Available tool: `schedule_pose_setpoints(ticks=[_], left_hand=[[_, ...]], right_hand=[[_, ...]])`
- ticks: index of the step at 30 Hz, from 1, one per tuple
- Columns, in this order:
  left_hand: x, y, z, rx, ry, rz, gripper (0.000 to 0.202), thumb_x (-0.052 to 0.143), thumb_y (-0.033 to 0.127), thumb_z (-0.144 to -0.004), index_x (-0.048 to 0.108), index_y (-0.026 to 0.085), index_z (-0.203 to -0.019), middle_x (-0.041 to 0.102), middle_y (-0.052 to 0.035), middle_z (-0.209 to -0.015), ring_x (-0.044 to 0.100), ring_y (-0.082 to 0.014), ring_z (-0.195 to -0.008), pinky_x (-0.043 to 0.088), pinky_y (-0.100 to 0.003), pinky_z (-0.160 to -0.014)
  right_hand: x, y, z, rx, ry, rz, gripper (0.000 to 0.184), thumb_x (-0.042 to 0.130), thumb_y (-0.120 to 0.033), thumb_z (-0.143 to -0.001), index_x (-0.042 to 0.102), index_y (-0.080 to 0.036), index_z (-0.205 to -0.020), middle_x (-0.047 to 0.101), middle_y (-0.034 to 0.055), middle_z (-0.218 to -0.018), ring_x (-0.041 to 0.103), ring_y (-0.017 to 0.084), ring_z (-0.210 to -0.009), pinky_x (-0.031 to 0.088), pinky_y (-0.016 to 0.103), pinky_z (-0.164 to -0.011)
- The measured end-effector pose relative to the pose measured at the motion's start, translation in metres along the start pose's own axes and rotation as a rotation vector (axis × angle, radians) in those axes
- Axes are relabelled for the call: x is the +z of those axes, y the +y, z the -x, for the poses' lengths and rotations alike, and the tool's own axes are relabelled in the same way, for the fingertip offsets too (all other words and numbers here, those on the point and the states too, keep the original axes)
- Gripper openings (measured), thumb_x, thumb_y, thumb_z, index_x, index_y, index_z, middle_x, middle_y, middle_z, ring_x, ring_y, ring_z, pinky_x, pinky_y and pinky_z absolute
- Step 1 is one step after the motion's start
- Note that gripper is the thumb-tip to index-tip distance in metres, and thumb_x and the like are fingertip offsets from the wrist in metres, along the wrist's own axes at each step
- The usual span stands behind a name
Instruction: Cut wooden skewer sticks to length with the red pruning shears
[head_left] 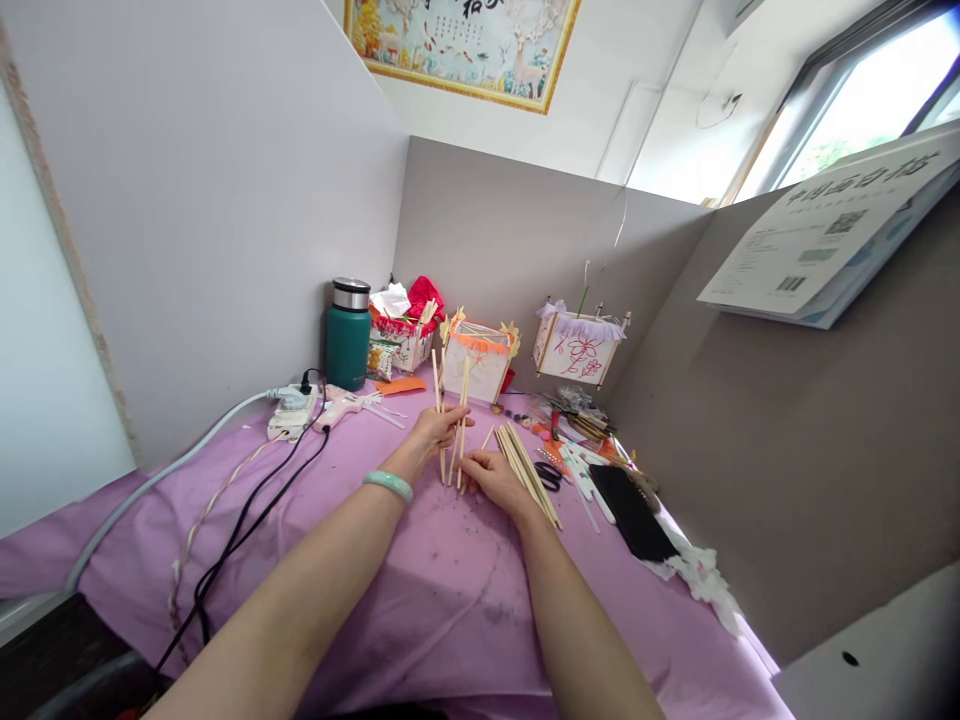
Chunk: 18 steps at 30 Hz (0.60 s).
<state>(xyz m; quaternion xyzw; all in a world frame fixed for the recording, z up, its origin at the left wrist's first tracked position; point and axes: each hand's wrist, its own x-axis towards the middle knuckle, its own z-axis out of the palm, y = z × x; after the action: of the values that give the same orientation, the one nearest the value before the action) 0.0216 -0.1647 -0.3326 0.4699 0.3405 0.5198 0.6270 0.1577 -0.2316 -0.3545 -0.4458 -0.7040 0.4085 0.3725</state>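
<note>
Several thin wooden sticks [464,385] stand nearly upright between my two hands over the purple tablecloth [420,600]. My left hand [439,430] is closed around them at mid-height, with a pale green bangle on that wrist. Lower down, the fingers of my right hand [487,472] pinch the sticks near their bottom ends. Just right of that hand lies a pile of similar wooden sticks [529,475]. Black-handled scissors [550,475] rest beside the pile. Behind my hands stands a white paper lantern with orange fringe [476,370].
A green bottle [348,335] and a red-trimmed lantern [401,345] stand at the back left. One lantern with lilac trim [581,345] hangs at the back right. Left are a glue gun [341,405], a power strip [294,412] and cables. A black phone [632,510] lies right.
</note>
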Motion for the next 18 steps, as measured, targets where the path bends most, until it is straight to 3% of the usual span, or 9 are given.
schedule_pose_setpoints(ticks=[5, 9, 13, 18], left_hand=[[0.0, 0.001, -0.001, -0.079, -0.004, 0.016, 0.024, 0.068, 0.032, -0.071, 0.06, 0.01, -0.068, 0.063, -0.0049, -0.061, 0.02, 0.0005, -0.032, 0.008, -0.021, -0.034], [0.001, 0.001, 0.001, -0.07, 0.01, 0.04, 0.02, 0.067, 0.028, -0.073, 0.058, 0.011, -0.069, 0.067, -0.0081, -0.071, 0.021, 0.0013, -0.032, 0.01, -0.02, -0.034], [0.001, 0.0, 0.001, -0.083, 0.002, 0.038, 0.017, 0.062, 0.024, -0.077, 0.057, 0.01, -0.069, 0.066, -0.0081, -0.07, 0.021, 0.0014, -0.032, 0.011, -0.019, -0.033], [-0.001, -0.001, -0.003, -0.102, -0.01, 0.06, 0.02, 0.063, 0.024, -0.077, 0.055, 0.01, -0.065, 0.065, -0.0076, -0.068, 0.021, 0.0021, -0.032, 0.011, -0.018, -0.031]], right_hand=[[0.0, -0.001, 0.0, 0.01, -0.015, -0.005, 0.034, 0.051, -0.043, -0.081, 0.058, -0.016, -0.063, 0.057, -0.0015, -0.053, 0.045, 0.008, -0.043, 0.03, 0.018, -0.04], [-0.002, 0.007, -0.004, -0.038, 0.039, -0.034, 0.037, 0.05, -0.049, -0.082, 0.056, -0.017, -0.064, 0.057, -0.0017, -0.053, 0.047, 0.009, -0.044, 0.034, 0.02, -0.043], [-0.003, 0.01, -0.005, -0.028, 0.084, -0.03, 0.038, 0.05, -0.051, -0.082, 0.054, -0.017, -0.068, 0.058, -0.0015, -0.058, 0.048, 0.009, -0.045, 0.035, 0.019, -0.043], [0.0, -0.003, 0.001, 0.011, 0.005, -0.002, 0.037, 0.051, -0.049, -0.082, 0.057, -0.016, -0.066, 0.054, -0.003, -0.049, 0.043, 0.007, -0.04, 0.03, 0.018, -0.04]])
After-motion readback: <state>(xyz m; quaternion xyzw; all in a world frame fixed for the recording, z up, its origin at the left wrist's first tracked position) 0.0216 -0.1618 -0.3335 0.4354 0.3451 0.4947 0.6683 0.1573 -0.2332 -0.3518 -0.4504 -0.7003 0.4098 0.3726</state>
